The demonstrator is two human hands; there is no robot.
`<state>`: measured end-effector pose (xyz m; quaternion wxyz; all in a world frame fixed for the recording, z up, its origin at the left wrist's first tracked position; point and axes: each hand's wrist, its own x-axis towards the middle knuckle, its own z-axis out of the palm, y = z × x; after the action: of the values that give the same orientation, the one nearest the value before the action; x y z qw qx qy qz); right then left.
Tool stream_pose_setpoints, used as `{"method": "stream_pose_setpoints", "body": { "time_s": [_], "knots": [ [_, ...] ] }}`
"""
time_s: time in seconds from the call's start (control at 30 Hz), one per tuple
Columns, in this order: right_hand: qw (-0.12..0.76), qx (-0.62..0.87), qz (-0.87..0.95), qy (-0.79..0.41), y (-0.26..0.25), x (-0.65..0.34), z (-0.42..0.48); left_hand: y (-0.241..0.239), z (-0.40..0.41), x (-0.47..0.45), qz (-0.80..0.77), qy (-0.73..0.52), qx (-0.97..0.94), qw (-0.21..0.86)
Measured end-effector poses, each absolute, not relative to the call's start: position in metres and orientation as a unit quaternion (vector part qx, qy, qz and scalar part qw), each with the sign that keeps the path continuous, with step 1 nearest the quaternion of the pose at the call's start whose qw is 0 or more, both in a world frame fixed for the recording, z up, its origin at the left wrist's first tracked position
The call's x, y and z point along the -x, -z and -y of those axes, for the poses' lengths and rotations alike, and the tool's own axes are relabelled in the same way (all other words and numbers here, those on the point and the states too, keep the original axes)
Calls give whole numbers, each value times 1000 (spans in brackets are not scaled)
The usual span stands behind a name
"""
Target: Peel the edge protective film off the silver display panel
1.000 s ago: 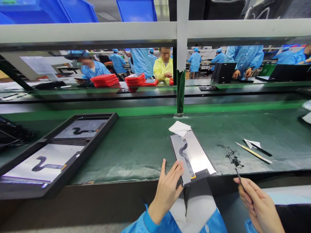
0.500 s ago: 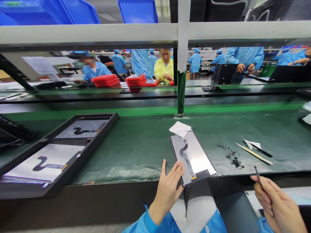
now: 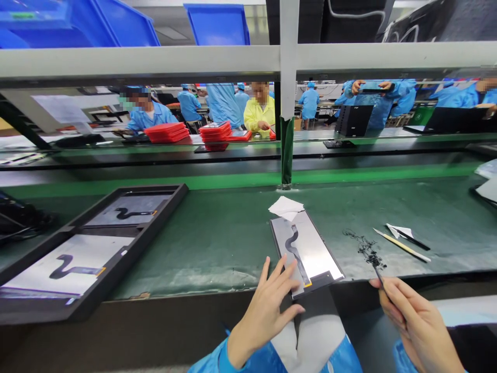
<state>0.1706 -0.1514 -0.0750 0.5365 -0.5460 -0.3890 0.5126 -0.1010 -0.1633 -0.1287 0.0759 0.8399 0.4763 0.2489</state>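
A flat silver panel with a dark wavy flex cable on it lies at the near edge of the green bench mat. My left hand rests on the panel's near left corner, fingers spread. My right hand is to the right, below the bench edge, pinching thin dark tweezers whose tip points up toward a small heap of black scraps. A folded white slip lies at the panel's far end.
A black tray on the left holds two similar panels. A pale stick tool, a dark tool and a white scrap lie at the right. Beyond a shelf post, people in blue coats work by red trays.
My right hand swung out to the right with the tweezers and has come back left, with the tip now near the black scraps. My left hand has spread its fingers a little on the panel.
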Motion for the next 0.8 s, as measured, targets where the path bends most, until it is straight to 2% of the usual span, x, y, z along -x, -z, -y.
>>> {"method": "stream_pose_setpoints", "body": {
  "time_s": [0.13, 0.3, 0.57, 0.67, 0.8],
  "knots": [
    [533, 513, 409, -535, 70, -158, 150, 126, 156, 102, -480, -258, -825, 151],
    [476, 480, 456, -579, 89, -136, 141, 124, 154, 109, -494, -312, -790, 187],
    [322, 455, 694, -456, 136, -84, 149, 117, 152, 123, -487, -337, -779, 205],
    [301, 452, 722, -429, 140, -81, 153, 121, 142, 124, -503, -320, -780, 192],
    [320, 449, 664, -505, 147, -81, 151, 133, 148, 122, -521, -297, -794, 101]
  ]
}}
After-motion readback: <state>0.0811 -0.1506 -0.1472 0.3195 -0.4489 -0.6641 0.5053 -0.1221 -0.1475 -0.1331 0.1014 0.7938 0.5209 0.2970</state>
